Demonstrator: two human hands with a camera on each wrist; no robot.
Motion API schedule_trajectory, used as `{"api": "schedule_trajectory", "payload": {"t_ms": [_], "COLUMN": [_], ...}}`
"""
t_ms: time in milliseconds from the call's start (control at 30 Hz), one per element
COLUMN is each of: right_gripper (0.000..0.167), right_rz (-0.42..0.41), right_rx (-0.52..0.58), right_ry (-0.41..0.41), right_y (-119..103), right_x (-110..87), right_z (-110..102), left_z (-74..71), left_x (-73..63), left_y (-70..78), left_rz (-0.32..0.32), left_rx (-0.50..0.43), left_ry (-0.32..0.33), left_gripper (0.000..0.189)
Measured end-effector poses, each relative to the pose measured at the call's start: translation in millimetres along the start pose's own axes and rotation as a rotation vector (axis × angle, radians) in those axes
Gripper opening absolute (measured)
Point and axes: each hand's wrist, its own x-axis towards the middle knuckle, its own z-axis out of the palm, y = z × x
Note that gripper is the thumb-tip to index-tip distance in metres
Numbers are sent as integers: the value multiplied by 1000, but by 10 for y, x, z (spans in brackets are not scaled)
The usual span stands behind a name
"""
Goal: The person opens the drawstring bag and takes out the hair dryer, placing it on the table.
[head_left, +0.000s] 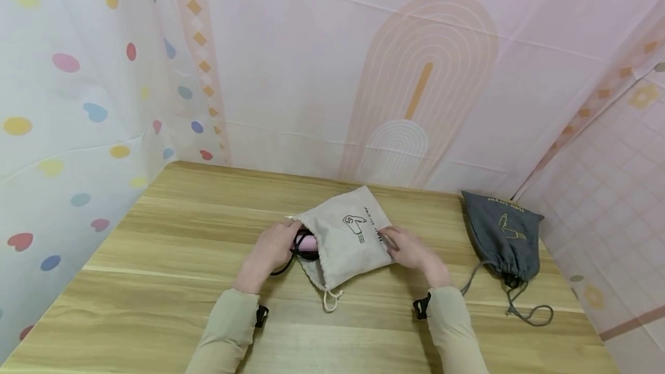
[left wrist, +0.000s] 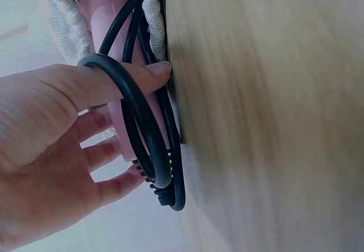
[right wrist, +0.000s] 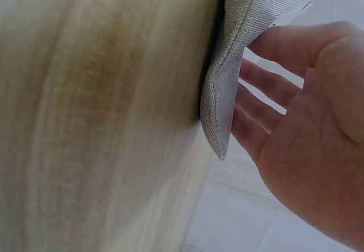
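A light beige drawstring bag [head_left: 340, 235], printed with a hair dryer drawing and lettering, lies flat on the wooden table with its mouth to the left. Out of that mouth sticks the pink handle of a hair dryer [head_left: 307, 243], a looped black cord [left wrist: 136, 110] bunched along it; the rest is hidden inside the cloth. My left hand [head_left: 275, 244] grips handle and cord, thumb over the cord and fingers behind the handle. At the bag's opposite end, my right hand [head_left: 410, 250] pinches the closed edge, thumb on top and fingers behind the cloth [right wrist: 233, 64].
Toward the table's right edge lies a dark grey drawstring bag [head_left: 504, 238] with a gold hair dryer print, its cords trailing toward me. A white cord loop [head_left: 331, 300] hangs from the beige bag's mouth. Patterned curtains [head_left: 291, 74] surround the table [head_left: 156, 281].
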Motion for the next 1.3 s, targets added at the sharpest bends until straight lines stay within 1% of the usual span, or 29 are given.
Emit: {"api": "schedule_trajectory", "payload": {"t_ms": [167, 367, 533, 700, 833, 967, 1067, 1167, 1300], "right_gripper": [51, 53, 56, 59, 59, 59, 59, 59, 60], "right_rz": [48, 105, 144, 191, 204, 211, 218, 224, 216], "right_rx": [-39, -53, -51, -32, -36, -39, -33, -24, -6], "right_ry": [-38, -34, -23, -17, -8, -11, -16, -21, -28], "right_y": [-52, -102, -116, -139, -127, -102, -92, -101, -119], "right_x": [1, 4, -6, -22, -26, -30, -30, -40, -67], "right_z": [25, 39, 52, 44, 44, 46, 48, 48, 35], "left_z": [-5, -18, -34, -60, -81, -101, -108, -107, -104], "left_x": [-8, -20, -38, -59, -89, -109, -108, -98, -94], "left_y": [-8, -20, -35, -64, -108, -145, -175, -194, -196], "left_rz": [0, 11, -8, -21, -22, -14, -26, -42, -32], "left_rx": [-10, -30, -45, -40, -35, -54, -63, -55, -38], "left_ry": [3, 32, 35, 38, 54, 72, 60, 37, 23], "left_gripper": [34, 32, 36, 42, 38, 42, 47, 45, 40]}}
